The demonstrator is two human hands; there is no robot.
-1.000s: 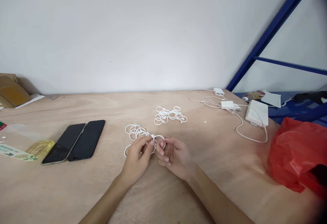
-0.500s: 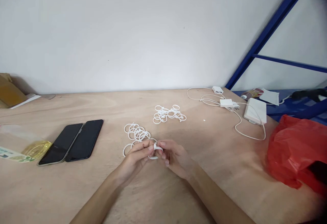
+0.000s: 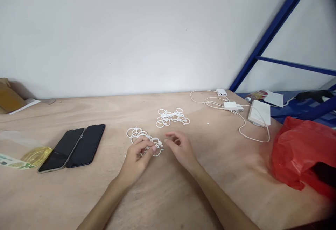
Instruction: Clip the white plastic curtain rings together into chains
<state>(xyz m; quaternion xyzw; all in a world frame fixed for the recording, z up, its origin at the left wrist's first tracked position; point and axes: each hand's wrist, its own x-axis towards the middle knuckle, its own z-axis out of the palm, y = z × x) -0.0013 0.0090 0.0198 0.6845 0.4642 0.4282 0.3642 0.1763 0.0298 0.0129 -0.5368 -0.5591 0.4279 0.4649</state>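
My left hand [image 3: 136, 155] is closed, thumb and fingertips pinching a white plastic ring [image 3: 159, 153] that looks unclasped, with one end of its loop free. My right hand [image 3: 181, 148] is just to the right, apart from the ring. Its thumb and fingers are curved and spaced, slightly blurred, and nothing shows between them. Behind and under my left fingers lies a cluster of white plastic rings [image 3: 136, 132], partly hidden by the hand. A second cluster of white rings [image 3: 173, 117] lies farther back on the wooden table [image 3: 147, 202].
Two dark phones [image 3: 85, 146] lie side by side at left, near a clear bag with a yellow coil [image 3: 36, 155]. At right are a charger with white cables [image 3: 230, 105], a white box [image 3: 259, 113] and a red plastic bag [image 3: 301, 153]. A cardboard box [image 3: 10, 97] stands back left.
My right hand has let go of the ring and moved slightly up and away. The ring, still in my left hand, now hangs open. The view has shifted a little.
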